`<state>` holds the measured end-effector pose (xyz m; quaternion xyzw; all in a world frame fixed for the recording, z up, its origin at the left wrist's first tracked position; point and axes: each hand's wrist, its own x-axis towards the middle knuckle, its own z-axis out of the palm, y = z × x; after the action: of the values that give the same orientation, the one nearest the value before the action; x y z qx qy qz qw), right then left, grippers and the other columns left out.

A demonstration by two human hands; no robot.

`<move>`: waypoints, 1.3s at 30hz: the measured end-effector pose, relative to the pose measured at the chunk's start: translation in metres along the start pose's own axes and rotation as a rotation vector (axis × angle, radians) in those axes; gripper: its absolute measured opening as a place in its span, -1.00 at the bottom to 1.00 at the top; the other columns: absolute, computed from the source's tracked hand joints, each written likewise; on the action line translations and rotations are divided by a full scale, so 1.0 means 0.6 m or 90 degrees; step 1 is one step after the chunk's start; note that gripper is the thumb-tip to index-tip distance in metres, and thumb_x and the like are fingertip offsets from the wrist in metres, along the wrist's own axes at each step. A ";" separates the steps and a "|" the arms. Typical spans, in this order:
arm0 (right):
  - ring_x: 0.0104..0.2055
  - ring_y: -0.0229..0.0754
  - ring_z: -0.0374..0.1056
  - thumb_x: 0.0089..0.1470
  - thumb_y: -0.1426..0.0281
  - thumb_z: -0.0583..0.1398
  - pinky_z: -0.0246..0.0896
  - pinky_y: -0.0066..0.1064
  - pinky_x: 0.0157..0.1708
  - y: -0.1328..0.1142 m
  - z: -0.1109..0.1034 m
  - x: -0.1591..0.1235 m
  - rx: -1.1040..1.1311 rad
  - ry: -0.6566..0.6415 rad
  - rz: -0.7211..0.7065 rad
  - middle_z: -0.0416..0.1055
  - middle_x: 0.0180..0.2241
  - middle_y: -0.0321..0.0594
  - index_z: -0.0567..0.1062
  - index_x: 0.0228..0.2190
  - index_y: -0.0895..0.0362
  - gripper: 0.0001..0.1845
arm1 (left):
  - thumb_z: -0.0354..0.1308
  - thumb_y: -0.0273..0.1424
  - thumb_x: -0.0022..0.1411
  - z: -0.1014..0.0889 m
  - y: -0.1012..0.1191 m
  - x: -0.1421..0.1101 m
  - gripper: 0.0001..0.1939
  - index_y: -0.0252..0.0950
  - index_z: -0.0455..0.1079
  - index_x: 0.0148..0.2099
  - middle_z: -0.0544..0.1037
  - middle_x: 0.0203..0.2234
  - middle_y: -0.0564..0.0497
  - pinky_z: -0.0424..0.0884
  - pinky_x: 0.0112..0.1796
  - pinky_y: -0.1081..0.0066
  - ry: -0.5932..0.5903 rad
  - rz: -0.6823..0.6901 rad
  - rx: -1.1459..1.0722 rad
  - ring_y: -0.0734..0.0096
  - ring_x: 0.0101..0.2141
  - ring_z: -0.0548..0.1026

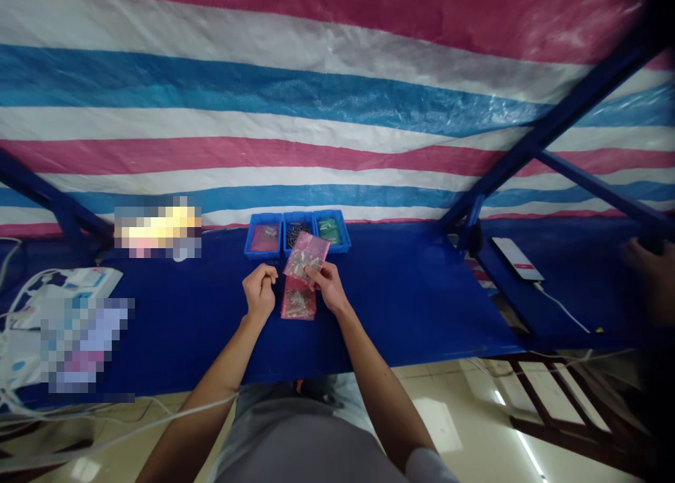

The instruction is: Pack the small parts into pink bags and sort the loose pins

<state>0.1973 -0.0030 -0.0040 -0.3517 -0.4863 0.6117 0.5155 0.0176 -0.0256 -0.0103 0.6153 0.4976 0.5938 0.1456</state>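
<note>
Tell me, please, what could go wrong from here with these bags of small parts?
The pinkish plastic bag pinched in the right hand could slip and fall onto the second bag below. It is also close to the middle blue tray of loose dark metal pieces, so a knock might scatter them.

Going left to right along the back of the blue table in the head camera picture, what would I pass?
White panel with cords → left blue tray → middle blue tray → right blue tray → phone → another person's hand
</note>
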 end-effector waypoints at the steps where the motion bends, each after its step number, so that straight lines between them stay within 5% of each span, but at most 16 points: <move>1: -0.63 -0.33 0.14 0.04 0.09 0.33 -0.05 -0.47 -0.59 -0.003 0.001 -0.001 -0.011 -0.008 0.005 0.26 -0.66 -0.37 0.38 -0.57 0.14 -0.57 | -0.04 -0.51 0.23 0.000 0.005 0.002 -0.79 -0.28 0.41 -0.37 0.44 -0.53 0.03 0.30 -0.37 0.41 0.005 0.000 -0.002 0.40 -0.48 0.41; 4: -0.63 -0.34 0.11 0.04 0.05 0.31 -0.04 -0.47 -0.58 -0.009 0.004 -0.003 -0.039 -0.040 0.002 0.23 -0.66 -0.38 0.37 -0.57 0.14 -0.54 | -0.02 -0.30 0.36 0.002 0.012 0.003 -0.72 -0.30 0.45 -0.08 0.55 -0.30 -0.07 0.39 -0.18 0.32 0.000 0.022 -0.018 0.28 -0.27 0.50; 7: -0.60 -0.34 0.09 0.08 0.06 0.28 -0.04 -0.47 -0.55 -0.009 0.008 -0.006 -0.079 -0.079 -0.017 0.21 -0.66 -0.37 0.36 -0.59 0.15 -0.53 | 0.02 -0.17 0.36 0.005 0.008 0.002 -0.64 -0.30 0.43 0.01 0.56 -0.18 -0.12 0.40 -0.11 0.28 -0.044 0.032 -0.031 0.21 -0.17 0.52; 14: -0.50 -0.30 0.16 0.09 0.12 0.29 0.06 -0.47 -0.46 -0.002 0.015 -0.011 -0.141 -0.098 -0.042 0.31 -0.55 -0.33 0.51 -0.46 0.19 -0.63 | 0.25 -0.23 0.24 0.012 -0.007 -0.003 -0.57 -0.29 0.37 0.10 0.59 -0.16 -0.11 0.45 -0.12 0.31 -0.080 -0.068 -0.039 0.21 -0.17 0.57; 19: -0.30 -0.17 0.33 0.13 0.32 0.16 0.22 -0.40 -0.25 -0.016 0.012 -0.007 -0.124 0.054 -0.142 0.49 -0.31 -0.22 0.57 -0.21 0.13 -0.76 | 0.28 -0.27 0.21 0.015 -0.008 -0.003 -0.71 -0.31 0.44 -0.07 0.57 -0.32 -0.02 0.42 -0.26 0.42 0.003 -0.063 -0.004 0.38 -0.34 0.53; 24: -0.50 -0.22 0.23 -0.19 0.51 -0.01 0.11 -0.41 -0.42 -0.012 -0.007 -0.003 -0.147 0.204 -0.166 0.36 -0.58 -0.28 0.52 -0.56 0.13 -0.69 | 0.30 -0.29 0.19 0.015 -0.003 -0.003 -0.68 -0.31 0.41 -0.05 0.56 -0.34 0.00 0.40 -0.31 0.47 0.008 -0.077 -0.019 0.42 -0.36 0.51; 27: -0.61 -0.26 0.02 -0.32 0.49 -0.05 -0.13 -0.40 -0.54 0.000 -0.008 -0.005 -0.172 0.222 -0.158 0.12 -0.72 -0.32 0.28 -0.78 0.10 -0.81 | 0.31 -0.28 0.18 0.013 0.004 -0.001 -0.53 -0.29 0.37 0.10 0.58 -0.35 0.01 0.43 -0.26 0.45 -0.006 -0.099 -0.035 0.41 -0.36 0.54; 31: -0.63 -0.27 -0.12 -0.33 0.46 -0.04 -0.28 -0.37 -0.55 0.009 0.002 -0.007 -0.120 0.245 -0.160 -0.05 -0.74 -0.33 0.08 -0.81 0.07 -0.84 | 0.34 -0.27 0.15 0.011 0.008 0.002 -0.37 -0.27 0.33 0.24 0.61 -0.39 0.04 0.45 -0.20 0.40 -0.025 -0.118 -0.026 0.40 -0.38 0.55; 35: -0.57 -0.25 -0.04 -0.15 0.45 0.01 -0.14 -0.39 -0.52 0.000 0.006 -0.004 -0.089 0.252 -0.157 0.05 -0.66 -0.33 0.23 -0.71 0.09 -0.82 | 0.35 -0.25 0.13 0.012 -0.001 0.002 -0.61 -0.31 0.54 -0.02 0.65 -0.30 -0.06 0.47 -0.20 0.35 -0.020 -0.128 -0.036 0.28 -0.31 0.59; 39: -0.42 -0.22 0.16 0.14 0.24 0.11 0.11 -0.43 -0.36 -0.017 0.010 -0.006 -0.110 0.181 -0.137 0.27 -0.48 -0.31 0.45 -0.39 0.10 -0.79 | 0.32 -0.24 0.16 0.014 -0.005 0.001 -0.74 -0.32 0.55 -0.19 0.64 -0.33 -0.06 0.45 -0.24 0.36 -0.017 -0.118 -0.054 0.29 -0.33 0.56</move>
<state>0.1954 -0.0080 0.0073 -0.4235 -0.4938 0.4531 0.6096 0.0235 -0.0203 -0.0148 0.5679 0.5248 0.5898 0.2327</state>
